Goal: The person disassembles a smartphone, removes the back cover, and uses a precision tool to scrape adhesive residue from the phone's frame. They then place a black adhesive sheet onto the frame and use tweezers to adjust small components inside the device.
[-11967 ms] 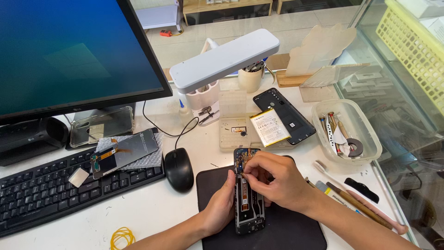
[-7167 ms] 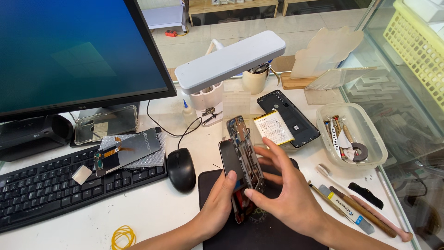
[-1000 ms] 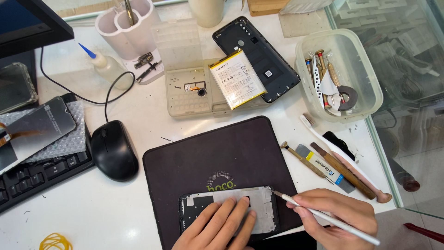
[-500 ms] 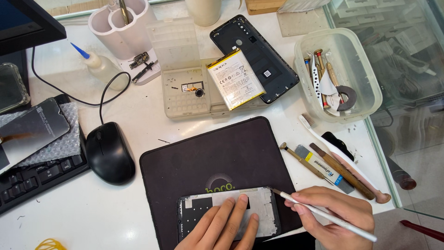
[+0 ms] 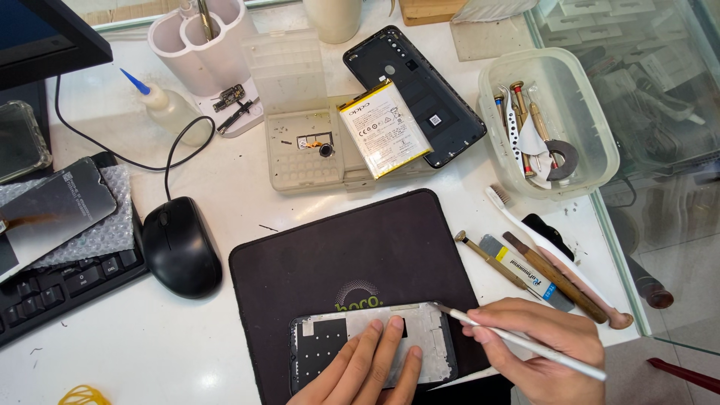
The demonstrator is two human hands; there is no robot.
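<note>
The phone frame is pinned flat by left-hand fingers; a thin tool is pinched in the right hand. If the tip is pushed too hard, it could slip & scratch the frame, or the fingers could be jabbed.

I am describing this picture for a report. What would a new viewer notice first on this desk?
First, the two hands at the bottom: the left hand presses flat on an opened phone frame on the black mat, while the right hand holds a thin white tool with its tip at the frame's upper right edge. Behind the mat lie a phone battery and a black back cover.
</note>
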